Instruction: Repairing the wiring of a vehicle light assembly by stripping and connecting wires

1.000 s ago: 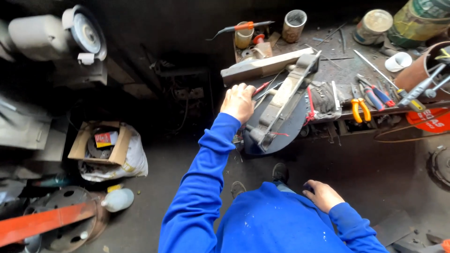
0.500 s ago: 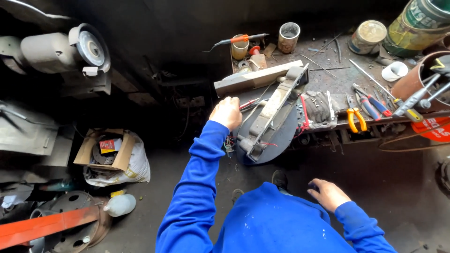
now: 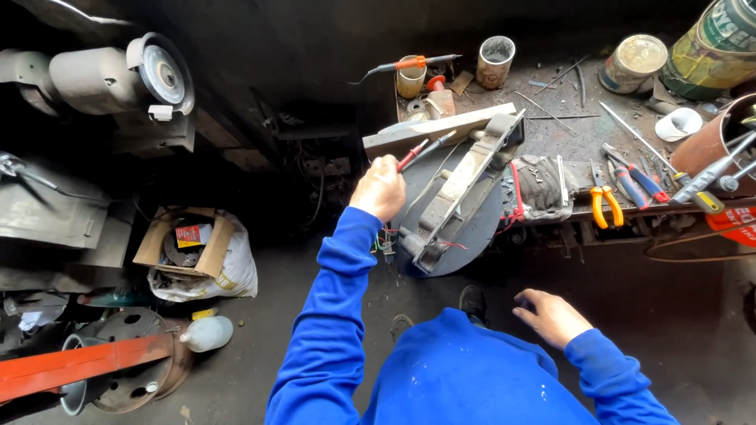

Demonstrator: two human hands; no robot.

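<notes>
My left hand (image 3: 379, 187) is closed around the red and black handles of a pair of pliers (image 3: 419, 150) at the left edge of the workbench. Just to its right lies a long grey metal frame (image 3: 463, 189) on top of a dark round disc (image 3: 461, 220) that overhangs the bench edge. A pale flat bar (image 3: 441, 130) lies across the frame's far end. My right hand (image 3: 553, 316) hangs low near my body, fingers loosely spread, holding nothing. Both arms wear blue sleeves.
The workbench (image 3: 575, 134) carries orange-handled pliers (image 3: 602, 203), blue-handled tools (image 3: 630, 182), a grey glove (image 3: 543, 187), tins (image 3: 494, 61) and a soldering iron (image 3: 405, 66). On the floor to the left stand a cardboard box (image 3: 185, 244), a white bag, a plastic bottle (image 3: 206, 333) and an orange beam (image 3: 79, 366).
My left hand has shifted from resting on the frame's edge to gripping the plier handles. My right hand stays low. The view has drifted slightly to the right.
</notes>
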